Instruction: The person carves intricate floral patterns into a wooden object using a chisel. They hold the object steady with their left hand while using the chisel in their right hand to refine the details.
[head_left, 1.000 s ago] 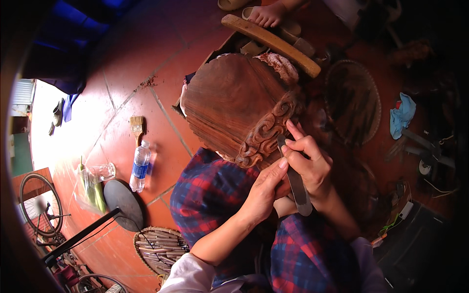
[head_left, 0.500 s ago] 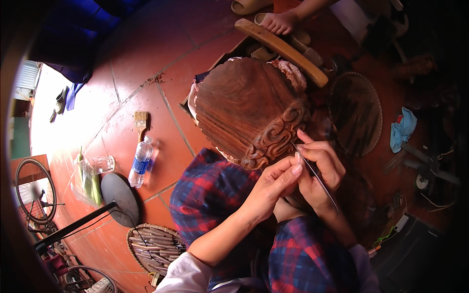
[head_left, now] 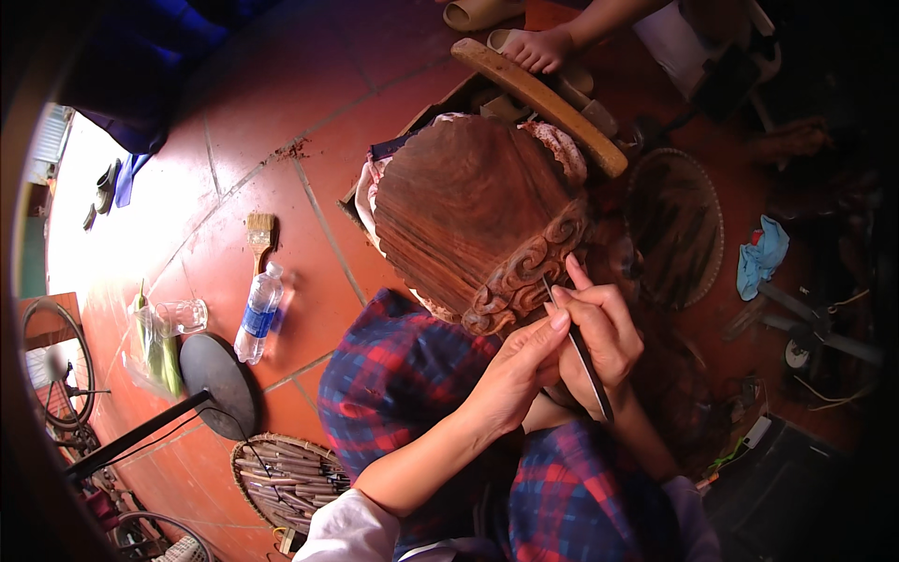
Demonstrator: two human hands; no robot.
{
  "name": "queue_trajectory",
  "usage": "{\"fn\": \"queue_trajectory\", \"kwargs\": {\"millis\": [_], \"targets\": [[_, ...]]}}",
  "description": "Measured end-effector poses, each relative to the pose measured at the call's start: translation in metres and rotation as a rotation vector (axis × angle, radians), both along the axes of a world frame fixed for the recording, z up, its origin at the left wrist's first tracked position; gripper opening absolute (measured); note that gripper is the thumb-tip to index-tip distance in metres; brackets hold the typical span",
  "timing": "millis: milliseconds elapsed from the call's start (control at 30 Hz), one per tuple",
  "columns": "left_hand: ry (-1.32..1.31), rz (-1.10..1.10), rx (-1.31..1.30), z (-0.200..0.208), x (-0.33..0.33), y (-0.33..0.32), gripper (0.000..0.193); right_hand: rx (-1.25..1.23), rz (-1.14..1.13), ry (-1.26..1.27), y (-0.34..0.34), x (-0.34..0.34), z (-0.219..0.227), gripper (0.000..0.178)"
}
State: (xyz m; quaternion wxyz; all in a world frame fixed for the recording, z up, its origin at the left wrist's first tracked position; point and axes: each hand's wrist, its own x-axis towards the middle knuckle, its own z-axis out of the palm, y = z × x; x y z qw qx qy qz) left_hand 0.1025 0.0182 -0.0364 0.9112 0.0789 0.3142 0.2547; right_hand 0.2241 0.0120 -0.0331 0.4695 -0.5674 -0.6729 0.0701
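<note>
A reddish-brown carved wooden panel (head_left: 473, 206) lies in front of my knees, with raised scrollwork (head_left: 524, 272) along its near right edge. My right hand (head_left: 604, 342) is closed around a slim dark metal carving tool (head_left: 589, 370), its fingers resting by the carved edge. The tool's thin tip touches the scrollwork, and its wider end points back toward my right forearm. From the left, my left hand (head_left: 515, 370) pinches in close, thumb and finger pressed at the tool's shaft. The tool's exact kind is too small to tell.
A curved wooden bar (head_left: 538, 105) lies beyond the panel, near another person's foot (head_left: 534, 49). On the left floor are a brush (head_left: 261, 234), a water bottle (head_left: 258, 314), a round black stand base (head_left: 220, 386) and a basket of tool handles (head_left: 290, 478). A blue cloth (head_left: 761, 258) lies right.
Both hands have shifted a little left with the tool, and its tip has moved left along the scrollwork. The tool's rear end has swung left. The view has shifted slightly.
</note>
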Motion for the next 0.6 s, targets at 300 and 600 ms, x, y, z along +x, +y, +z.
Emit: {"fn": "queue_trajectory", "kwargs": {"millis": [300,600], "targets": [[-0.085,-0.042,0.011,-0.007,0.007,0.002,0.037,-0.164,-0.109,0.029,0.001,-0.003,0.015,0.020],[-0.149,0.013,0.020,-0.004,0.006,0.006,0.036,-0.187,-0.063,0.059,0.003,-0.004,0.015,0.016]]}}
